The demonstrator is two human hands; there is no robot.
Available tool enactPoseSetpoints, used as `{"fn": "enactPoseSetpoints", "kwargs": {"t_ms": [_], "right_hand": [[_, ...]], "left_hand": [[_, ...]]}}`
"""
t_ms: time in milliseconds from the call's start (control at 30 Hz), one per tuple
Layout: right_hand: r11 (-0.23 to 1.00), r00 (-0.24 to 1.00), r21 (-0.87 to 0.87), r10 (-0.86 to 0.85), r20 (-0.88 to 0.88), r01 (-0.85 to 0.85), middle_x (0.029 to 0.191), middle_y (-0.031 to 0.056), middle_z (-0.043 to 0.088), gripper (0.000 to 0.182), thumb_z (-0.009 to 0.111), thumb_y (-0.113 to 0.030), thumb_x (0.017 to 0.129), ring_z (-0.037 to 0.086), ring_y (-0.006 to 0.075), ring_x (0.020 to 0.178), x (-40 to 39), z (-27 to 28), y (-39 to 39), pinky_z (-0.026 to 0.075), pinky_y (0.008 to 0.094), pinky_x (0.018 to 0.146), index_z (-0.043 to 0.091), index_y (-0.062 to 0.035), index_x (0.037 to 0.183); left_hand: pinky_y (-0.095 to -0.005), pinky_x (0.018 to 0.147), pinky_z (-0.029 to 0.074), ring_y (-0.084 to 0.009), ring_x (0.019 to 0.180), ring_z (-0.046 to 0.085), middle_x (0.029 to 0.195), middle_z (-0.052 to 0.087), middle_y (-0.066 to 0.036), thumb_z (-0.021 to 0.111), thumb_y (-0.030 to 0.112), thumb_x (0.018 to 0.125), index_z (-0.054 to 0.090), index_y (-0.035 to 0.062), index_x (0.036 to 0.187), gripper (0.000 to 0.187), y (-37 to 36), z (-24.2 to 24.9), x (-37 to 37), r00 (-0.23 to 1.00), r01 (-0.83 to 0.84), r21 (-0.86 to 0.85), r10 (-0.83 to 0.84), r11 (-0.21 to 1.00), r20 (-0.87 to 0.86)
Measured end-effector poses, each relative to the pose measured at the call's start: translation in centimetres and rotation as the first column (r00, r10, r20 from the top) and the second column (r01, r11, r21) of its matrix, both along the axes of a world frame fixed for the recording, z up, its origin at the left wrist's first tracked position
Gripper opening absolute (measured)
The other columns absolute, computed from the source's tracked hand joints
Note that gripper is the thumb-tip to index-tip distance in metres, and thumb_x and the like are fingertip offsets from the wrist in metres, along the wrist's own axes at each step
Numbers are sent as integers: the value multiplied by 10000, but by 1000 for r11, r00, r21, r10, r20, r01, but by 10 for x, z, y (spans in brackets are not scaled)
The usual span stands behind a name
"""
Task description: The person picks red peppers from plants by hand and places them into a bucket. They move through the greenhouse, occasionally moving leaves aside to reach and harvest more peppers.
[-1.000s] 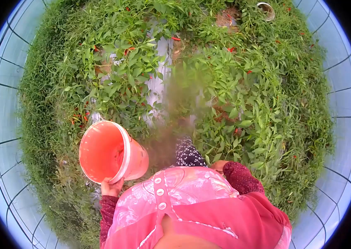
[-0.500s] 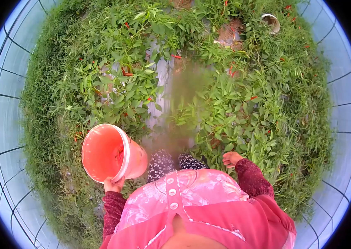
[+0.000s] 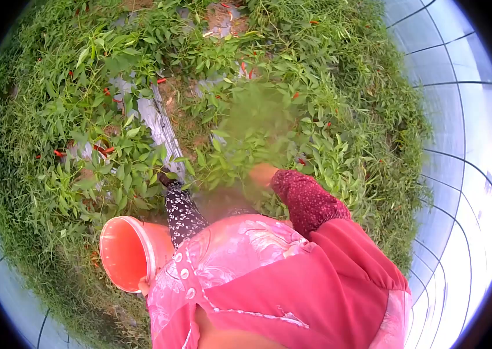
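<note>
A red-orange bucket [image 3: 158, 239] with a pale rim hangs tilted at my left side, its mouth facing left. My left hand [image 3: 144, 285] is closed on the rim's lower edge, mostly hidden behind the pink clothing. Reaching forward among the leaves of a green chilli pepper plant [image 3: 240, 152] is my right hand [image 3: 262, 173]. A blurred smear in the view covers its fingers, so I cannot see whether it touches or holds anything. A red chilli pepper [image 3: 302, 161] hangs to the right of that hand.
Dense pepper plants stand on both sides, with red chillies such as a chilli [image 3: 104, 150] at the left. A strip of silvery plastic sheeting [image 3: 161, 125] runs along the ground between them. My leg in patterned trousers [image 3: 180, 210] steps forward beside it.
My right hand has moved forward and left into the plants. The view has turned right, and my leg has stepped forward. The bucket remains in my left hand, now closer to the body.
</note>
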State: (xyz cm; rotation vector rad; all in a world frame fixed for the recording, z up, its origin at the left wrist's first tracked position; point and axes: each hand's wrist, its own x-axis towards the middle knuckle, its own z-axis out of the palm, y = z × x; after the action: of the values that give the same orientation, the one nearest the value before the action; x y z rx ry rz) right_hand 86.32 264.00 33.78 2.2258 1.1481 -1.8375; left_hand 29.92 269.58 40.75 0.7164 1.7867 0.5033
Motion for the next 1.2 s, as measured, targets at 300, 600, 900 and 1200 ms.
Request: {"fn": "enactPoseSetpoints", "kwargs": {"t_ms": [300,600,900,1200], "right_hand": [[838,831,-26,-544,-114,545,869,47,631,274,546,-236,816,609,160,767,-40,40,127,495,313,607,583,-90,1046],[258,257,29,-935,-245,966,886,94,628,252,506,-174,855,610,168,694,17,24,143,486,285,577,542,-42,1067],[-243,-229,407,-970,-83,881,826,98,634,245,513,-163,854,608,155,670,187,-25,106,492,275,580,561,-10,1040],[355,1,597,-860,511,720,1062,156,593,334,463,-270,853,547,302,998,299,-90,73,419,365,859,598,-46,1062]], "left_hand": [[-329,670,524,-197,744,608,872,604,-163,656,-86,686,564,-65,892,227,123,37,-8,1000,-6,101,7,995,-8],[-488,935,394,-347,973,501,1053,536,-198,496,100,742,449,-72,1123,420,242,57,-25,376,-716,-504,875,484,306],[-481,934,396,-343,975,503,1057,537,-195,499,102,739,450,-68,1125,424,236,39,79,869,-386,-369,468,846,163],[-474,932,398,-339,978,504,1061,537,-192,502,104,737,451,-63,1127,427,247,35,158,927,-326,-384,371,864,48]]}}
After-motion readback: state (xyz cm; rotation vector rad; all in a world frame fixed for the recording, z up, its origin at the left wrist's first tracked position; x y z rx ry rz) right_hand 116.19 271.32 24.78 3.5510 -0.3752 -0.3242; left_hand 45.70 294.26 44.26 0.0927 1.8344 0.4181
